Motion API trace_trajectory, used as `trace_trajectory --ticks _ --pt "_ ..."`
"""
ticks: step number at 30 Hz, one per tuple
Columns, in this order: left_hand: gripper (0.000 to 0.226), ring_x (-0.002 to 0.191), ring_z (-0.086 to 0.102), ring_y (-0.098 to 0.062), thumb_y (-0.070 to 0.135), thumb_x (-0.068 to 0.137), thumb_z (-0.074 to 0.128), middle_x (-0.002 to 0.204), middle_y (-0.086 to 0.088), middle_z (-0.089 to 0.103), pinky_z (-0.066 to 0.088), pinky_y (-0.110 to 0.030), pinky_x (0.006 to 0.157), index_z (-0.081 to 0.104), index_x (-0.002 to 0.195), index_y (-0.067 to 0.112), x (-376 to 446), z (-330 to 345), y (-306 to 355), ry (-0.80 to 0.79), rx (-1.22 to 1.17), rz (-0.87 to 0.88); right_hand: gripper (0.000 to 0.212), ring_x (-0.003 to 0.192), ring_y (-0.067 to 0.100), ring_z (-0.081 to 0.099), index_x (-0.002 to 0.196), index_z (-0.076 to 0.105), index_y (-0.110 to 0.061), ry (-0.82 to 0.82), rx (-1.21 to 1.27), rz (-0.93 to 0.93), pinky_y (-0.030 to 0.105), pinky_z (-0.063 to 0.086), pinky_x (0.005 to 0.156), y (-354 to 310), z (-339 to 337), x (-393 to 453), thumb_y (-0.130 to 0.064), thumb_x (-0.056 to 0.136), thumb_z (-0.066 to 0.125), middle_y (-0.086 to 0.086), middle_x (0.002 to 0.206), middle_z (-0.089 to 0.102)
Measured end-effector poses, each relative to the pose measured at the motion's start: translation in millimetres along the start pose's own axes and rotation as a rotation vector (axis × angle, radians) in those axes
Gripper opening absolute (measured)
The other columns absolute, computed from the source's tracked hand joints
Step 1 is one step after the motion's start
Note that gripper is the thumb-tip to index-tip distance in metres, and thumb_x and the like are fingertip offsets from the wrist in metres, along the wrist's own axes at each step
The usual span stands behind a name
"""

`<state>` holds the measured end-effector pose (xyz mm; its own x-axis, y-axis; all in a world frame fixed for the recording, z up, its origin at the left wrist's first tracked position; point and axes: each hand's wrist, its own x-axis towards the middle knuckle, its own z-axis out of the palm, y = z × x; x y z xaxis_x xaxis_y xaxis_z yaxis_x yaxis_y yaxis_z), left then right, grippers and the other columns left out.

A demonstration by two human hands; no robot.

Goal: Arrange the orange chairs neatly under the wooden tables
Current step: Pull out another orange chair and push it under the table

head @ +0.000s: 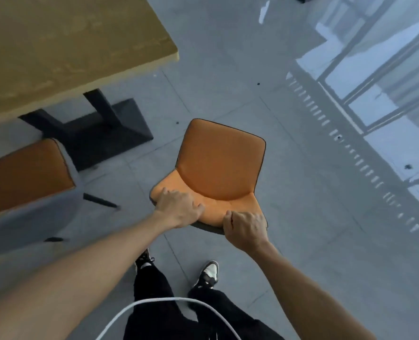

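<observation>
An orange chair [222, 163] stands on the grey floor in the middle of the head view, its seat facing away from me and clear of the table. My left hand [179, 208] grips the left part of its backrest top. My right hand [246, 228] grips the right part of the same edge. The wooden table [56, 45] fills the upper left, its corner up and left of the chair, on a black base [100, 133]. A second orange chair [24, 175] with a grey back sits at the left, partly under the table edge.
Grey tiled floor spreads to the right, up to a glass wall with dark frames [375, 82] at the upper right. My legs in black trousers and two shoes [209, 273] stand just behind the chair. A white cable [159, 303] arcs across the bottom.
</observation>
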<state>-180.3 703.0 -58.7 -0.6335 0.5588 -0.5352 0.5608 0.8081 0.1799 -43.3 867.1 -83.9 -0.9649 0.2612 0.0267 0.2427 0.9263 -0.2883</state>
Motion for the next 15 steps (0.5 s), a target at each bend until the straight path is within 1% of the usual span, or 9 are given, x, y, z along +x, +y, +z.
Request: trace_trajectory --ticks 2,3,5,7,9,11,12,13,15 --pt "0.058 0.086 0.059 -0.024 0.059 0.092 0.032 0.090 -0.004 0.071 0.035 -0.052 0.102 0.067 0.072 0.018 -22.6 26.0 11.0 -0.002 -0.085 -0.056 0.048 0.031 0.023 0.044 0.044 0.038 -0.015 -0.024 -0.005 -0.150 0.025 0.030 0.037 19.4 -1.7 -11.8 -0.030 0.090 0.041 0.001 0.040 0.052" --pt "0.058 0.092 0.060 -0.024 0.061 0.093 0.030 0.097 -0.003 0.071 0.035 -0.053 0.103 0.068 0.079 0.019 -34.0 39.7 17.0 0.008 -0.118 -0.075 0.048 0.030 0.024 0.043 0.045 0.038 -0.015 -0.033 -0.005 -0.218 0.025 0.029 0.036 28.3 -1.3 -16.5 -0.029 0.091 0.041 0.000 0.040 0.051" --pt "0.066 0.105 0.060 -0.024 0.065 0.094 0.022 0.111 -0.002 0.069 0.035 -0.053 0.102 0.070 0.098 0.020 -52.9 67.9 31.8 0.054 -0.129 -0.095 0.049 0.031 0.025 0.042 0.047 0.041 -0.014 -0.036 -0.019 -0.324 0.025 0.028 0.036 45.5 2.4 -20.9 -0.028 0.094 0.041 0.000 0.042 0.051" --pt "0.074 0.108 0.059 -0.025 0.066 0.095 0.013 0.120 -0.003 0.067 0.037 -0.049 0.099 0.068 0.114 0.019 -64.5 90.0 49.8 0.118 -0.112 -0.105 0.048 0.032 0.027 0.041 0.050 0.041 -0.015 -0.046 -0.019 -0.391 0.027 0.031 0.034 64.1 5.9 -20.4 -0.028 0.097 0.041 0.000 0.043 0.049" --pt "0.081 0.109 0.059 -0.026 0.067 0.094 0.005 0.123 -0.005 0.065 0.039 -0.046 0.097 0.064 0.121 0.019 -66.6 101.9 70.0 0.181 -0.129 -0.149 0.047 0.033 0.027 0.041 0.052 0.040 -0.017 0.010 -0.013 -0.439 0.031 0.035 0.032 82.2 7.4 -15.5 -0.027 0.097 0.041 0.000 0.044 0.048" --pt "0.092 0.108 0.059 -0.026 0.070 0.091 -0.006 0.123 -0.005 0.065 0.040 -0.045 0.096 0.062 0.123 0.017 -67.1 107.5 87.3 0.203 -0.151 -0.185 0.046 0.033 0.027 0.042 0.052 0.040 -0.018 0.008 -0.003 -0.478 0.032 0.037 0.032 95.4 4.6 -9.2 -0.027 0.097 0.041 0.001 0.045 0.050" --pt "0.094 0.109 0.059 -0.027 0.070 0.090 -0.008 0.123 -0.006 0.065 0.040 -0.045 0.097 0.061 0.124 0.017 -68.5 111.5 94.8 0.211 -0.155 -0.207 0.046 0.033 0.028 0.043 0.052 0.041 -0.018 0.007 0.001 -0.506 0.032 0.037 0.032 100.5 4.3 -10.4 -0.028 0.097 0.040 0.001 0.045 0.051" --pt "0.091 0.111 0.058 -0.028 0.069 0.091 -0.006 0.126 -0.006 0.064 0.040 -0.046 0.098 0.060 0.126 0.017 -69.6 114.3 101.3 0.210 -0.164 -0.228 0.046 0.033 0.029 0.044 0.052 0.042 -0.018 0.018 -0.003 -0.538 0.032 0.037 0.032 105.5 5.3 -13.9 -0.028 0.097 0.040 0.002 0.045 0.051" --pt "0.078 0.115 0.055 -0.028 0.065 0.097 0.006 0.130 -0.007 0.060 0.039 -0.046 0.100 0.057 0.129 0.016 -73.7 118.9 115.3 0.172 -0.198 -0.229 0.047 0.033 0.030 0.044 0.051 0.043 -0.017 0.014 -0.007 -0.584 0.030 0.036 0.032 115.4 3.9 -19.3 -0.027 0.097 0.040 0.002 0.045 0.051"
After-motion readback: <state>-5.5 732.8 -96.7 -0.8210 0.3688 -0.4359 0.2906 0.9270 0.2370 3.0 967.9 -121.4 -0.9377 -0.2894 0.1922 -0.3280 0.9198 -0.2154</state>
